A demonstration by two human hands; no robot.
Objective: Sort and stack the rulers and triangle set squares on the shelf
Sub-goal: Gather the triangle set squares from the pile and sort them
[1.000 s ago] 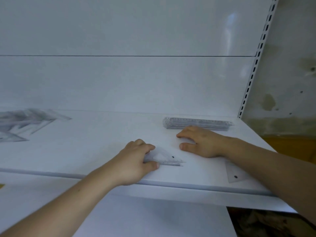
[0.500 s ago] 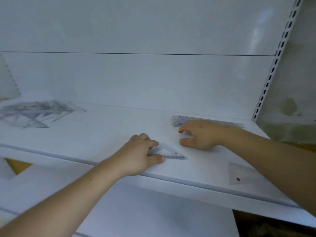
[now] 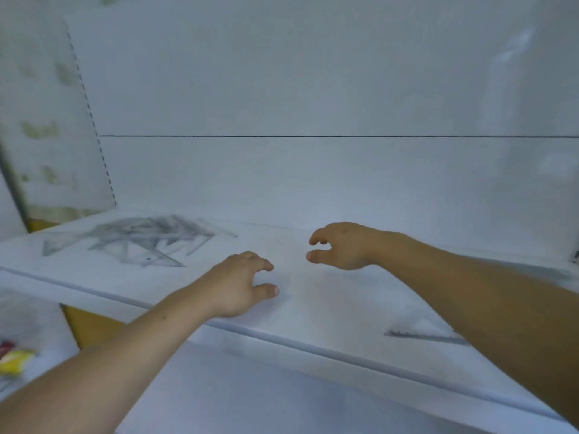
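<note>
Two empty hands, half-open, over the middle of the white shelf [image 3: 316, 311].

The left hand [image 3: 241, 285] is near the shelf's front edge, its fingers loosely curled and its thumb pointing right, with nothing visible between them; the blur hides whether the fingertips touch the board. The right hand [image 3: 341, 245] is farther back and near it, thumb and forefinger apart in a loose claw, holding nothing. A heap of clear triangle set squares [image 3: 141, 239] lies jumbled toward the back left corner, their grey printed edges crossing at many angles. A single set square [image 3: 419, 333] lies flat by the front edge on the right, partly hidden by the right forearm, well apart from the heap.
</note>
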